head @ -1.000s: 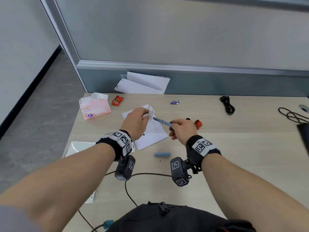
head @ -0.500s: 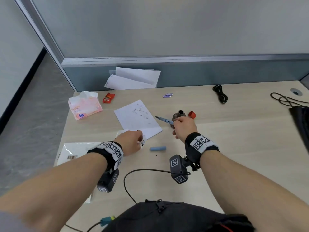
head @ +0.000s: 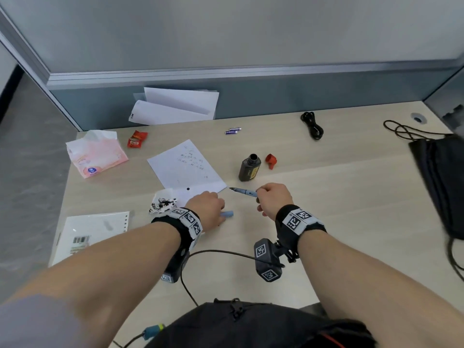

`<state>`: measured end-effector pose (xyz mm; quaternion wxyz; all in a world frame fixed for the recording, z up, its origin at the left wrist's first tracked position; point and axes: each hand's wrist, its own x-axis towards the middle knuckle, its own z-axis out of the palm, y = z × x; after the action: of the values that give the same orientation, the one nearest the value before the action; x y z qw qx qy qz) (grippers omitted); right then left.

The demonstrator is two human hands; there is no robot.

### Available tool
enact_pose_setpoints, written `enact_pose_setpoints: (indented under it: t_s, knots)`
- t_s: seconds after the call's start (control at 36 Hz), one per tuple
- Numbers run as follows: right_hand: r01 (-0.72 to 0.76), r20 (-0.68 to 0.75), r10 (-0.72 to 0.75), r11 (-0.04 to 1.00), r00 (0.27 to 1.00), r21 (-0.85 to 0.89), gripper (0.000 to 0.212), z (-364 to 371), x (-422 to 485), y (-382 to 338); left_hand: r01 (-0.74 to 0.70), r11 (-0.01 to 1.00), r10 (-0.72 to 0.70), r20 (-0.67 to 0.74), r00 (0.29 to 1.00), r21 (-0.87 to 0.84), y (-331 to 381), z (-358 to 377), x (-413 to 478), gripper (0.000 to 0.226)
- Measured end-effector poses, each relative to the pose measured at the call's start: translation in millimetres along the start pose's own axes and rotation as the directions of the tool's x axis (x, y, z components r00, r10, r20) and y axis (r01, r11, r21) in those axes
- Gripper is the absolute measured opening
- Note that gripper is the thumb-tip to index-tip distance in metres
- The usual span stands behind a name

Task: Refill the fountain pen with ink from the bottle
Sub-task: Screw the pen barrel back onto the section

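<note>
Since half a second back the ink-stained tissue (head: 163,204) got dropped. It lies at 9 o'clock of the left hand (head: 206,207), whose fingers now cover the blue pen cap (head: 228,214); gripping or just touching, can't tell. Right hand (head: 273,199) pinches the fountain pen (head: 243,192), nib toward 9 o'clock. Bare surface (head: 351,197) runs to the black bag (head: 442,177) at 3 o'clock. Ink bottle (head: 249,168) stands open at 11 o'clock of the right hand, red cap (head: 271,161) just beside it.

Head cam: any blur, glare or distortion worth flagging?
Head view: light soft and even, no glare; fountain pen and ink bottle sharp; grey sleeve at lower left blurred; wide-angle stretch toward the edges.
</note>
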<state>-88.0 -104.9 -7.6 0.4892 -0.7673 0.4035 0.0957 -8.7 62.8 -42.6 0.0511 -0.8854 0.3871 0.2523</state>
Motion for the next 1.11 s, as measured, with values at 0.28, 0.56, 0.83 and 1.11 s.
enact_pose_setpoints:
  t_s: [0.28,0.56,0.83,1.11]
  knots:
    - [-0.019,0.02,0.02,0.999,1.0,-0.05,0.018,3.1,24.5,1.7,0.177,0.967,-0.196,-0.093,0.976,-0.182,-23.4,-1.9,14.8,0.019]
    - [-0.027,0.073,0.031,0.998,0.997,-0.053,0.018,15.4,50.2,5.4,0.155,0.959,-0.183,-0.103,0.978,-0.236,-48.9,5.9,41.4,0.017]
    - [-0.054,0.095,0.06,0.997,0.994,-0.062,0.018,14.1,63.0,11.9,0.114,0.959,-0.127,-0.034,0.991,-0.26,-32.0,10.7,57.4,0.016]
    - [0.003,0.113,0.007,0.996,0.994,-0.084,0.019,-1.7,46.1,-1.8,-0.055,0.947,0.003,-0.164,0.986,-0.316,-1.7,-8.4,52.6,0.023]
